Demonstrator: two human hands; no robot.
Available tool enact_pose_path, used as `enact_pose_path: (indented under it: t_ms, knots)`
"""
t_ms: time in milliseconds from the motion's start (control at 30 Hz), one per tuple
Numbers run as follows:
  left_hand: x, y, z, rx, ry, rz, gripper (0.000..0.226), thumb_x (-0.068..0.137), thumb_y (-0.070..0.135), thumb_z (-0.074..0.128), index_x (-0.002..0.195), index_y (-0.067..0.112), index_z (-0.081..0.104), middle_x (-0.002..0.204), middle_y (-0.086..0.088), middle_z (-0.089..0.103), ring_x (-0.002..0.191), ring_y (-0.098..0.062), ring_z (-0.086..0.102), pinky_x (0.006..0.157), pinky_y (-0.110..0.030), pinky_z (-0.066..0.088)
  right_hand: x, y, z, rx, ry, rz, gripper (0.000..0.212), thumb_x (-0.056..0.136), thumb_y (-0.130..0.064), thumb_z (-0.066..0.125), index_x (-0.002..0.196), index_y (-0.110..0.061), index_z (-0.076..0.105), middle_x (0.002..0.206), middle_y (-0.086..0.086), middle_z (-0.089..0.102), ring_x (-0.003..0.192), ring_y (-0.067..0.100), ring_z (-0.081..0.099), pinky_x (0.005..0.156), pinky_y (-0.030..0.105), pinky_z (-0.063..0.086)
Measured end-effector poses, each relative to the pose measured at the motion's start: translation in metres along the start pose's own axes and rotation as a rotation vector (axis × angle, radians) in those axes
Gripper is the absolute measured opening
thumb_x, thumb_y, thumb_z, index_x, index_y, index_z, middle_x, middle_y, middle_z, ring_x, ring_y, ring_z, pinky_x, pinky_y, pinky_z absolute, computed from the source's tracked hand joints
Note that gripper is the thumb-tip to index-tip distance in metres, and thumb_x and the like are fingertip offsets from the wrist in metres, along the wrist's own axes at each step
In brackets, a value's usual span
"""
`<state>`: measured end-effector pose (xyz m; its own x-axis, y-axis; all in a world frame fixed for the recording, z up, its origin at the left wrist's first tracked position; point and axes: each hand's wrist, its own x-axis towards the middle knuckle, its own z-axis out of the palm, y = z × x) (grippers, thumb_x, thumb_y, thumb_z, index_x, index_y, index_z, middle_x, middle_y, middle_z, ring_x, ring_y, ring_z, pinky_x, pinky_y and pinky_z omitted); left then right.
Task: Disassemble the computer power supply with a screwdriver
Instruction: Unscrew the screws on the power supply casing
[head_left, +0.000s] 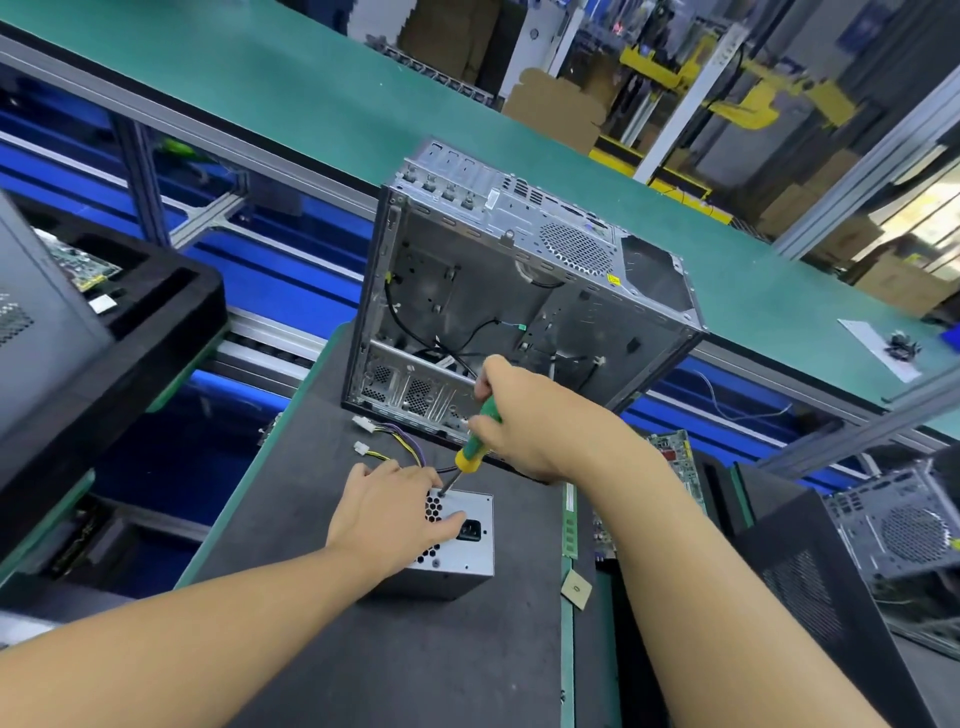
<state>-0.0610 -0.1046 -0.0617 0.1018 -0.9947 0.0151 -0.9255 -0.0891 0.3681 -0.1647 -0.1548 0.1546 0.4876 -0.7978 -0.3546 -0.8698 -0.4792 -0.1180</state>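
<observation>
Now | power supply (462, 540) near centre of dark counter (363, 649), just before open computer case (519, 291) | left hand (389, 514) flat on top, steadying | right hand (524, 415) clenched around screwdriver (475, 444), tip at far top corner | likely rigid, weighty, slick; best braced at edges, clear of cables (400, 441).

PSU (462, 545) casing was bare matt metal; screwdriver (475, 441) handle glossy green/yellow plastic; bench mat (395, 654) dark, matt, slightly rough.

The power supply (460, 540) sits on the mat (415, 649) — computer case (519, 291) just behind it.
</observation>
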Motion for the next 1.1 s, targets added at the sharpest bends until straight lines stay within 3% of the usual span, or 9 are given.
enact_pose_path:
  t_ms: [100,300,433,567,733,800,900,1000,1100]
  knots:
    - [-0.001,0.000,0.000,0.003,0.001,0.001,0.070,0.073,0.079,0.023,0.117,0.038,0.059,0.110,0.020,0.066,0.106,-0.005,0.050,0.084,-0.034,0.031,-0.002,0.002,0.001,0.053,-0.037,-0.020,0.015,0.098,-0.030,0.046,0.107,-0.019,0.040,0.100,0.003,0.045,0.067,0.015,0.044,0.056,0.031,0.031]
    - [-0.001,0.000,0.000,0.010,0.010,0.008,0.068,0.074,0.079,0.023,0.113,0.038,0.060,0.106,0.018,0.067,0.104,-0.006,0.051,0.084,-0.034,0.031,-0.001,0.001,0.010,-0.017,0.069,0.122,0.040,0.098,-0.058,0.029,0.097,-0.019,0.036,0.077,-0.001,0.043,0.082,0.032,0.051,0.070,0.042,0.041]
    - [-0.001,0.000,0.000,0.021,0.014,0.011,0.069,0.075,0.079,0.023,0.115,0.037,0.060,0.106,0.018,0.067,0.105,-0.006,0.051,0.085,-0.034,0.032,-0.001,0.002,0.007,0.013,0.076,0.077,0.033,0.100,-0.049,0.039,0.100,-0.015,0.040,0.077,0.000,0.046,0.071,0.024,0.050,0.061,0.037,0.037]
    - [-0.001,0.001,-0.001,0.024,0.003,0.007,0.071,0.074,0.079,0.019,0.117,0.038,0.059,0.109,0.019,0.066,0.107,-0.006,0.050,0.087,-0.033,0.031,-0.006,0.001,0.008,0.061,0.060,-0.030,0.017,0.099,-0.034,0.046,0.102,-0.020,0.038,0.092,0.003,0.053,0.064,0.009,0.041,0.056,0.033,0.031]
    - [-0.002,0.001,-0.002,0.029,0.004,0.004,0.072,0.074,0.079,0.018,0.116,0.038,0.059,0.108,0.019,0.065,0.107,-0.006,0.050,0.087,-0.033,0.031,-0.007,-0.001,0.008,0.028,0.043,-0.031,0.019,0.100,-0.033,0.044,0.107,-0.016,0.040,0.102,0.006,0.051,0.070,0.019,0.047,0.064,0.034,0.036]
    - [-0.002,0.001,-0.002,0.030,0.001,0.006,0.072,0.074,0.080,0.017,0.117,0.038,0.058,0.109,0.020,0.065,0.107,-0.006,0.049,0.087,-0.033,0.031,-0.007,-0.001,0.010,-0.018,0.075,0.021,0.030,0.101,-0.044,0.040,0.105,-0.014,0.040,0.092,0.006,0.053,0.075,0.026,0.051,0.064,0.036,0.038]
    - [-0.003,0.001,-0.002,0.034,0.002,0.011,0.072,0.074,0.080,0.017,0.117,0.038,0.058,0.110,0.021,0.065,0.106,-0.005,0.050,0.088,-0.033,0.033,-0.007,-0.001,0.013,-0.189,0.166,0.101,0.046,0.099,-0.060,0.027,0.096,-0.016,0.038,0.072,-0.002,0.039,0.072,0.029,0.047,0.059,0.037,0.034]
    - [-0.002,0.001,-0.001,0.035,-0.003,0.011,0.073,0.075,0.080,0.017,0.119,0.038,0.058,0.111,0.020,0.065,0.106,-0.006,0.050,0.088,-0.034,0.033,-0.005,-0.002,0.013,-0.187,0.142,0.073,0.038,0.101,-0.052,0.033,0.097,-0.014,0.038,0.074,0.001,0.041,0.074,0.032,0.048,0.062,0.037,0.038]
    - [-0.002,0.001,-0.001,0.031,0.003,0.010,0.073,0.075,0.079,0.017,0.118,0.038,0.059,0.110,0.020,0.065,0.106,-0.006,0.050,0.089,-0.034,0.033,-0.006,-0.002,0.004,-0.100,0.009,-0.016,0.023,0.102,-0.039,0.041,0.108,-0.016,0.042,0.092,0.006,0.050,0.081,0.030,0.050,0.067,0.036,0.036]
